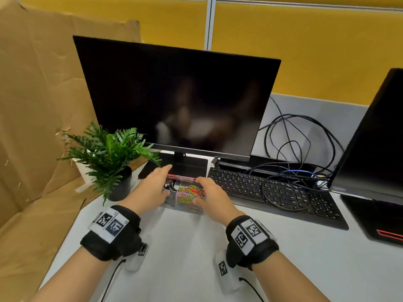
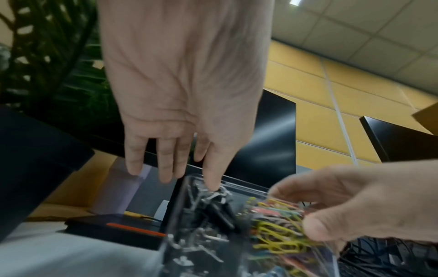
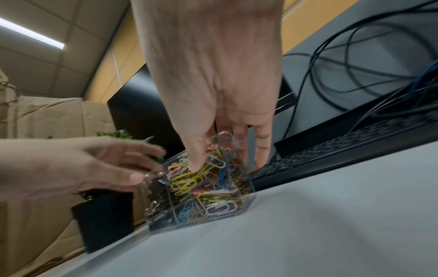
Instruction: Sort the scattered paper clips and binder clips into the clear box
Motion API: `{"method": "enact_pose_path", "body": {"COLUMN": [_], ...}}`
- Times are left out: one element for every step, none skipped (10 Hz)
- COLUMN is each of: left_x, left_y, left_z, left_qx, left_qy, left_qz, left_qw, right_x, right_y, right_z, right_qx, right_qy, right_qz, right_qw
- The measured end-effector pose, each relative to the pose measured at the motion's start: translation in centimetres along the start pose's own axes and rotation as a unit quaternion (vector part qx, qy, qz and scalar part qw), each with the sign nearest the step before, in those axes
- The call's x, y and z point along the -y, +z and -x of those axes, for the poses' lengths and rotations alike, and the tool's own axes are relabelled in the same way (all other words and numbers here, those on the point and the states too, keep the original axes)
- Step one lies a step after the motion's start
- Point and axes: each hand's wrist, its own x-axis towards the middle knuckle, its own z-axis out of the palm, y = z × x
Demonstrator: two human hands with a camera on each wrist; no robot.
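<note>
The right hand point(image 1: 212, 198) pinches the clear box point(image 1: 182, 209); beside that grip, the straight-fingered left hand point(image 1: 152, 188) should settle the binder clips point(image 1: 170, 186) gently.

My box point(image 3: 250, 195) is clear. The paper clips point(image 3: 184, 183) are yellow, blue, pink, orange and white, the binder clips point(image 2: 220, 215) black with silver handles. My wristbands point(image 1: 111, 243) are black, with black-and-white square tags. The desk point(image 1: 185, 269) is pale grey.

Yellow partition wall point(image 1: 305, 51); grey desk point(image 1: 305, 269); tiled ceiling point(image 2: 355, 28) with strip light point(image 3: 31, 32); cardboard point(image 1: 32, 105) left.
</note>
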Motion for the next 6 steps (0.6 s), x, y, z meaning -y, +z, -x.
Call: {"method": "enact_pose_path", "body": {"left_x": [0.1,0.6,0.1,-2.0,-5.8,-9.8], "left_y": [0.4,0.3,0.2,-0.1,-0.2,0.8], "left_z": [-0.4,-0.7,-0.5,0.5,1.1,0.7], "left_qx": [0.004,0.004,0.011,0.021,-0.055,-0.092], "left_qy": [0.023,0.025,0.022,0.012,0.075,0.134], "left_qz": [-0.068,-0.05,-0.067,-0.109,-0.136,-0.135], "left_qw": [0.997,0.998,0.997,0.994,0.986,0.977], "right_x": [1.2,1.2,0.5,-0.3,-2.7,-5.4], "right_y": [1.1,1.6,1.6,0.7,-1.0,-2.4], "right_z": [-0.7,-1.0,-1.0,-0.2,1.5,4.1], "right_qx": [-0.005,-0.011,0.006,0.005,-0.053,-0.063], "right_qy": [-0.009,-0.009,-0.011,0.025,0.076,0.187], "right_qz": [0.02,0.018,0.013,-0.06,-0.073,0.035], "right_qw": [1.0,1.0,1.0,0.998,0.993,0.98]}}
